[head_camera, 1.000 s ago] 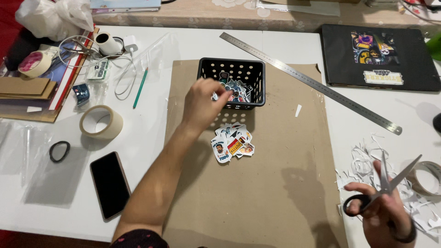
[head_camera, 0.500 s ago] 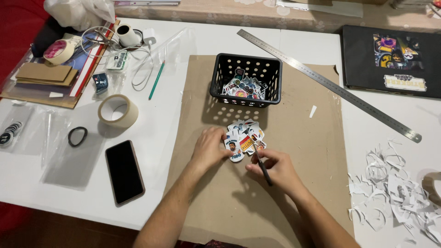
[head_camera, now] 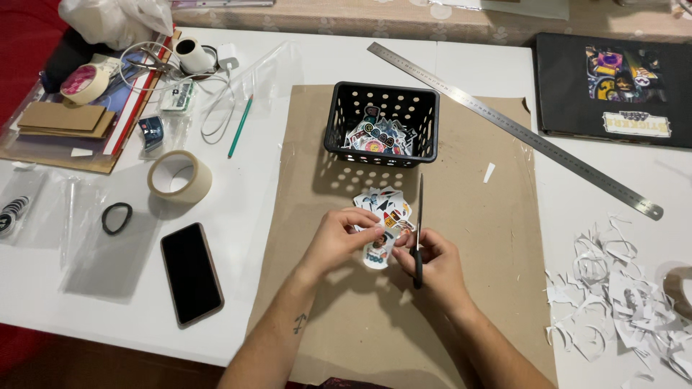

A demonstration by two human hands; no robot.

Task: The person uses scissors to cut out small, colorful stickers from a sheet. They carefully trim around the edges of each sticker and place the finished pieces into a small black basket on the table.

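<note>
Head view | left hand (head_camera: 339, 241), back from basket (head_camera: 382, 124), now pinches sticker (head_camera: 378, 252) just below it | right hand (head_camera: 432, 263) grips scissors (head_camera: 419, 223), lowered beside sticker

Two hands work over the cardboard: one left hand (head_camera: 339, 238) and one right hand (head_camera: 432, 263). There is one pair of scissors (head_camera: 419, 223), one black plastic basket (head_camera: 382, 124), one long metal ruler (head_camera: 515, 130), one black smartphone (head_camera: 190, 272), one green pencil (head_camera: 240, 127) and one black hair tie (head_camera: 117, 217). Two rolls of tape show at the left: a beige roll (head_camera: 179, 176) and a smaller pinkish roll (head_camera: 85, 83). The cut-out stickers (head_camera: 386, 209) in the loose pile are too overlapped to count, as are the white paper scraps (head_camera: 620, 295).
</note>
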